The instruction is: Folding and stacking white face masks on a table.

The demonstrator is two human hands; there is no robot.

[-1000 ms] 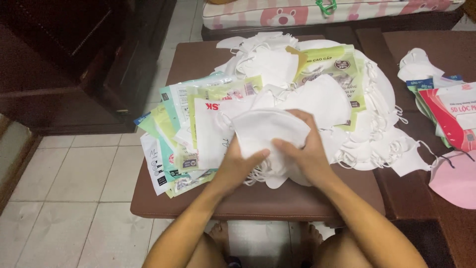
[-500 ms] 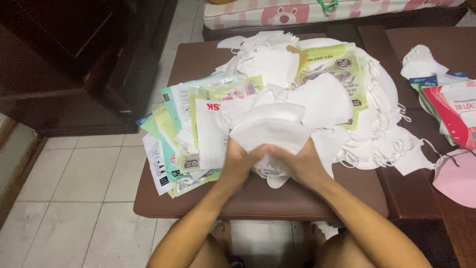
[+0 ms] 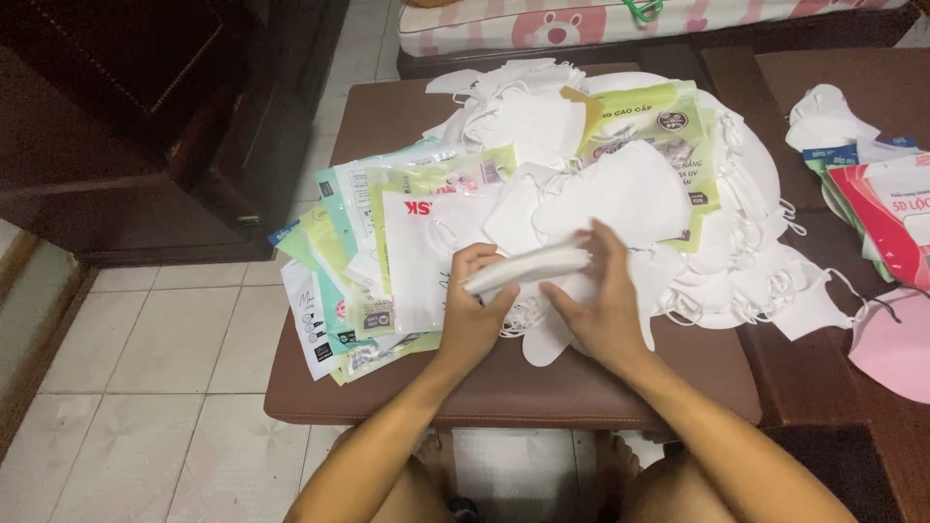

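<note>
Where hands (image 3: 542, 310) meet, folded mask (image 3: 528, 268) half-hidden.

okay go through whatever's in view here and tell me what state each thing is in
left hand: gripping one end of a folded stack of white masks
right hand: fingers on the stack's other end
loose white masks: heaped
plastic packets: flat, fanned out, overlapping
pink mask: lying flat

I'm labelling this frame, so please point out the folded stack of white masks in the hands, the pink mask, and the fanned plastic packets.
folded stack of white masks (image 3: 533, 266), head view, middle of its upper edge.
pink mask (image 3: 896, 344), head view, its flat middle.
plastic packets (image 3: 334, 261), head view, a green packet in the fan.
</note>
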